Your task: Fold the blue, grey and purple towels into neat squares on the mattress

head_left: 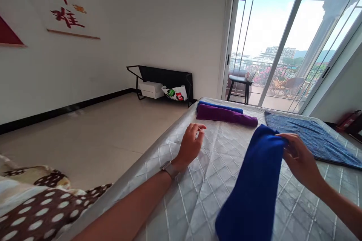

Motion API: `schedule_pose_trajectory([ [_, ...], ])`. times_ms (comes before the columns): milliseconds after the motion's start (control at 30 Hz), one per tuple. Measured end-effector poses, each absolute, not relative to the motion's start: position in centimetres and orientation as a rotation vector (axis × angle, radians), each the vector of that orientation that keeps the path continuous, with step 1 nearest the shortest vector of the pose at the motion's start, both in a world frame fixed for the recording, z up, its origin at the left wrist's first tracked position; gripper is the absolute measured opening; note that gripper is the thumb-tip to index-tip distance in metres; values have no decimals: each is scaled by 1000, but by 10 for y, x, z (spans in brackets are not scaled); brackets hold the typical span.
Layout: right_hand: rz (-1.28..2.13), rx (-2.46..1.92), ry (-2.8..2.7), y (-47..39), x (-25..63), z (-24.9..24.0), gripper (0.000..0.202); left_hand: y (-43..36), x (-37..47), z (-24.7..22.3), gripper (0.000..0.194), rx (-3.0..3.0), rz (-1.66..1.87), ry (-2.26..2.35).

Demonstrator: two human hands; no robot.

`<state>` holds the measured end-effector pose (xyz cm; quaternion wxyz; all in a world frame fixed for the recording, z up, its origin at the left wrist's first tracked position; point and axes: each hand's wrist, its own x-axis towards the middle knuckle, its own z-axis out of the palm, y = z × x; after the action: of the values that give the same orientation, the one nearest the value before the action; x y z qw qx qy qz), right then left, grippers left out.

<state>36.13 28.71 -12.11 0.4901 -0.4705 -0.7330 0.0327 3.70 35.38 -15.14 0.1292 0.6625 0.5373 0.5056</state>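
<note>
A dark blue cloth (251,180), which looks like a towel, hangs from my right hand (301,158), pinched at its upper edge by thumb and fingers. Its lower end drops past the bottom of the view. My left hand (192,143) is above the quilted silver mattress (192,184), fingers bent and slightly apart from the thumb, with nothing in it. A purple folded cloth (226,115) lies at the mattress's far end, against another blue folded cloth (222,106). To the right, a grey-blue cloth (308,133) is spread flat.
A brown polka-dot fabric (36,211) lies at lower left. Against the wall stands a black rack (166,75) with white boxes (151,89) and a printed bag (175,93). Beyond the sliding glass door (283,41) are a stool (240,81) and a wicker chair (290,84).
</note>
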Motion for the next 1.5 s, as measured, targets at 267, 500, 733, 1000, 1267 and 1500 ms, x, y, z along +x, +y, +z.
schedule_pose_trajectory([
  [267, 140, -1301, -1848, 287, 372, -168, 20, 287, 106, -147, 25, 2235, 906, 976],
  [500, 332, -1472, -2061, 256, 353, -136, 22, 257, 116, -159, 25, 2760, 697, 795],
  [733, 263, -1955, -2200, 241, 345, -102, 15, 263, 119, -158, 14, 2773, 871, 780],
  [1000, 937, -1689, -2112, 243, 364, -84, 13, 275, 110, -152, 40, 2439, 1055, 1133],
  [1267, 756, -1779, -1947, 251, 357, -104, 29, 292, 101, -159, 47, 2313, 920, 1007],
  [1500, 381, -1725, -2119, 255, 364, -107, 34, 290, 102, -155, 27, 2157, 826, 1040],
])
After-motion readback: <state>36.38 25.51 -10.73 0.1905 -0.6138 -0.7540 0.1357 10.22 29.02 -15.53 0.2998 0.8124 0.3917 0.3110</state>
